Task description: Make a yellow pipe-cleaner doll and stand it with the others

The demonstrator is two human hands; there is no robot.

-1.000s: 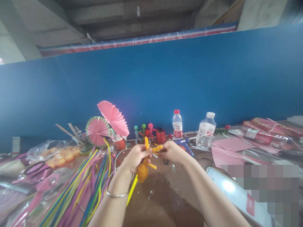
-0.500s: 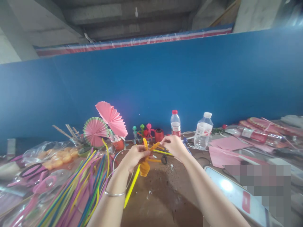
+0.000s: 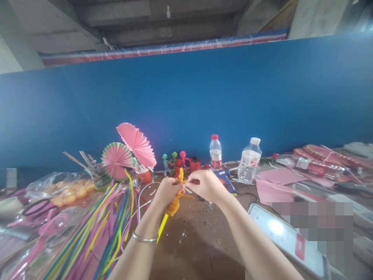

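We cannot make out much of the orange pipe-cleaner figure [image 3: 174, 202]: our left hand [image 3: 168, 191] wraps around its upper part, so only a short tip above the fist and a coiled lump below it show. The fingertips of our right hand [image 3: 205, 184] face away from us, so we cannot tell for certain what they pinch; a thin pale strand runs between the two hands, and the right fingers appear pressed together on it. A yellow stick [image 3: 162, 229] slants down from below the left hand toward us, its upper end lost behind the orange coil. Both forearms are cut off by the lower edge, and a bracelet [image 3: 144, 238] circles the left wrist.

The figure sits in the left fist, just left of the right hand, with the two hands nearly touching above the brown tabletop [image 3: 192, 237]. To the left of the left forearm lies a heap of coloured pipe cleaners [image 3: 96, 229]. Beyond the right hand lies a blue glue gun [image 3: 223, 175], and further off stand two water bottles [image 3: 215, 153]. To the right of the right forearm lies a phone [image 3: 287, 237], partly blurred out.
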